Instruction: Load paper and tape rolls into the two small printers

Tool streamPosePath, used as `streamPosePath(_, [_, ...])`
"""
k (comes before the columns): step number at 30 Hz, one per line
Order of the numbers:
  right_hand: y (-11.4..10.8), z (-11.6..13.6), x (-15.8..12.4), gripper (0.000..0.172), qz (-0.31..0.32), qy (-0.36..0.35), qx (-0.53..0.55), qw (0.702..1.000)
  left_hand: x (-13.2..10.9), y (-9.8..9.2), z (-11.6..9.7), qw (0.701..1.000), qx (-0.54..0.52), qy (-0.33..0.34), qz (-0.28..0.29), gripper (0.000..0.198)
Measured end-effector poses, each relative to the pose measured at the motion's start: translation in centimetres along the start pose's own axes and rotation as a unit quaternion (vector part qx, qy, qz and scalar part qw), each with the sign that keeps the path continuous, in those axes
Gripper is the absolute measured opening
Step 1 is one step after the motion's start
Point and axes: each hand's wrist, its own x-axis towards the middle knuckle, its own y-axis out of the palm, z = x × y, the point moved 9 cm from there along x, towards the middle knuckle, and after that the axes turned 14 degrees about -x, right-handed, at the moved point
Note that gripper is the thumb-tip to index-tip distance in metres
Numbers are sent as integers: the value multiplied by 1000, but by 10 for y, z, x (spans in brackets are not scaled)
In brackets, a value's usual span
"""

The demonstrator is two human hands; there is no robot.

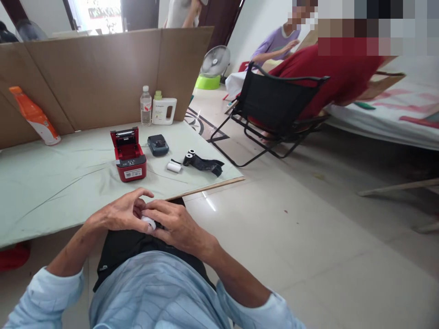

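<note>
Over my lap, just off the table's front edge, both hands meet around a small white paper roll (148, 222). My left hand (125, 211) curls about it from the left, thumb below and index finger raised. From the right, my right hand (176, 224) closes its fingers on the roll, hiding part of it. Beyond them on the table stands a red and black label printer (131, 157) with its lid up. To its right are a small dark device (158, 145), a white paper roll (174, 166) lying on its side, and black wrapping (206, 164) with two small rolls at its end.
The pale green tabletop (78, 183) has a cardboard screen (103, 77) along its back. Before it stand an orange bottle (36, 116), a water bottle (146, 107) and a white jug (164, 109). On the right, a person in red sits in a black folding chair (279, 98); a fan (215, 61) stands behind.
</note>
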Motion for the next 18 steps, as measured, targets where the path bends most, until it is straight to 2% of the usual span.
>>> streamPosePath(2, [-6,-5,1,18,-54,34,-31,997,1,-4,-5,998,-23,40,-35,75])
streamPosePath(5, [-17,-14,-1,24,-145,96,-87,981,-3,-16,-4,970,-129,141,-149,78])
streamPosePath(7, [-16,-16,1,26,-140,90,-89,982,-4,-20,2,958,-148,164,-184,79])
streamPosePath(9, [-8,-15,4,24,-87,53,-51,993,0,-16,3,975,-106,130,-147,79])
streamPosePath(11, [1,-13,7,21,-27,9,-5,1000,4,-9,0,995,-31,70,-64,78])
streamPosePath(13, [4,-12,7,19,-8,-6,12,1000,4,-8,-8,998,41,39,-19,78])
streamPosePath(15, [2,-18,7,23,-41,28,16,999,2,-15,-18,996,55,59,-35,82])
streamPosePath(18, [-2,-28,4,31,-94,81,38,992,-1,-24,-19,991,-30,104,-83,83])
